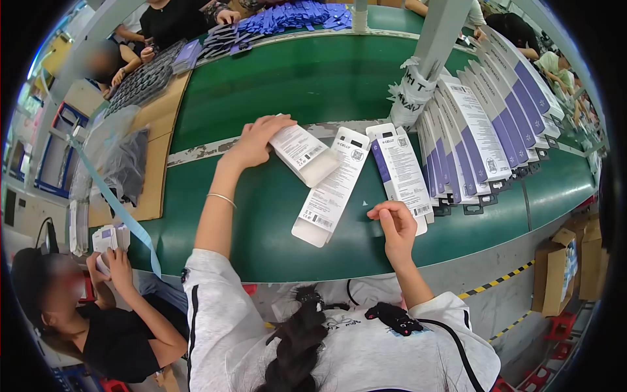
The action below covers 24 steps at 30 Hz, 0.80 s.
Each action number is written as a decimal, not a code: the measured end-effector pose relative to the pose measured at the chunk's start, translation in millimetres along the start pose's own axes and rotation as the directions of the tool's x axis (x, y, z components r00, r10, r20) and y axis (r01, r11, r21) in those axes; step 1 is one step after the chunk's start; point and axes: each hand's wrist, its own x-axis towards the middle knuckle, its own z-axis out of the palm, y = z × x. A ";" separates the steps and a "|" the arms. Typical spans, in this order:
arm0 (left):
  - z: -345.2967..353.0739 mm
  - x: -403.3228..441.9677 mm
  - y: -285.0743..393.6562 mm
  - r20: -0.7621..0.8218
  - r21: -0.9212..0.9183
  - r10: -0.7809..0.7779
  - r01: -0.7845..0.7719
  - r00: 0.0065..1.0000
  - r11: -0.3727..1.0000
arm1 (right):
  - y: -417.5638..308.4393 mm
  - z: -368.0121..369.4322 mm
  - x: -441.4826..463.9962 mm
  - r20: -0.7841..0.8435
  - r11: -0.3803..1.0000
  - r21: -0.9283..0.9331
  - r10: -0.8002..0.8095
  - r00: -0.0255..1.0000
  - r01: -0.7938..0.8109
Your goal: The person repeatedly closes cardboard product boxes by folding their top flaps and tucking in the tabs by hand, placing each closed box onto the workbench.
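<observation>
Left grip (258,142) holds the far end of a white cardboard box (300,155) in the head view; it slants right, toward the person, over a long white cardboard box (333,193) on the green desk (264,238). Right grip (396,228), loosely bent and empty, is nearer a white-and-purple cardboard box (400,166), just beside its near end.

Printed cartons (334,189) thin paperboard, smooth, faintly glossy; green tabletop (261,78) smooth, softly shiny; seam strip (209,153) rough, flaking; post (447,29) painted metal, matt; wrapping (413,95) crinkled plastic film; brown sheet (155,160) matt cardboard; bag (108,147) filmy translucent plastic; sleeve (219,287) matt heathered cloth; bangle (222,198) polished metal
</observation>
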 end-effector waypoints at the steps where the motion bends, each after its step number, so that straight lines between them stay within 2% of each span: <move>1: -6.0 1.6 -1.3 0.075 0.033 -0.012 0.010 0.997 0.999 | 0.2 0.1 -0.4 -0.001 1.000 -0.008 0.013 1.000 -0.013; 3: -13.7 7.0 -9.0 0.075 0.001 -0.027 0.028 0.997 1.000 | 0.4 0.7 0.1 -0.006 1.000 -0.013 0.027 1.000 -0.027; 5: -21.0 12.2 -15.9 0.156 -0.118 0.005 0.013 0.988 0.993 | -1.1 1.3 1.5 0.013 0.998 -0.031 0.054 0.998 -0.054; 7: -26.7 15.7 -22.5 0.151 -0.073 -0.011 0.022 0.988 0.997 | 0.9 2.0 1.1 0.013 0.998 -0.039 0.055 0.998 -0.054; 9: -34.1 22.0 -30.4 0.032 -0.134 -0.027 0.031 0.999 0.991 | 3.1 1.0 1.7 0.011 0.998 -0.049 0.051 0.999 -0.050; 10: -36.6 33.1 -45.9 -0.031 -0.103 -0.029 0.026 0.999 0.994 | 4.4 1.3 2.1 0.018 0.997 -0.059 0.050 0.999 -0.048; 12: -41.4 49.5 -49.8 -0.295 -0.089 -0.165 0.145 0.941 0.985 | 5.4 3.0 1.7 0.022 0.996 -0.070 0.053 0.998 -0.052; 13: -38.2 53.8 -50.6 -0.398 -0.072 -0.170 0.154 0.901 0.985 | 5.1 3.6 2.4 0.022 0.995 -0.075 0.066 0.998 -0.065; 16: -25.2 62.5 -48.0 -0.456 0.000 -0.128 0.144 0.881 0.990 | 4.7 2.5 3.1 0.014 0.993 -0.089 0.077 0.997 -0.075; 19: -3.8 61.7 -31.9 -0.380 -0.149 -0.092 0.037 0.920 0.988 | 5.8 0.7 2.6 -0.002 0.993 -0.094 0.071 0.997 -0.071; 21: 13.1 50.0 11.3 -0.194 -0.484 -0.195 0.079 0.961 0.871 | 6.1 1.7 3.0 -0.011 0.992 -0.096 0.076 0.997 -0.077; 22: 25.9 45.9 27.5 -0.159 -0.565 -0.166 0.048 0.973 0.824 | 5.3 3.7 4.2 -0.005 0.993 -0.097 0.063 0.998 -0.063; 24: 51.4 35.2 55.7 -0.044 -0.589 -0.118 0.070 0.992 0.805 | 4.7 6.0 4.2 0.005 0.992 -0.093 0.082 0.997 -0.081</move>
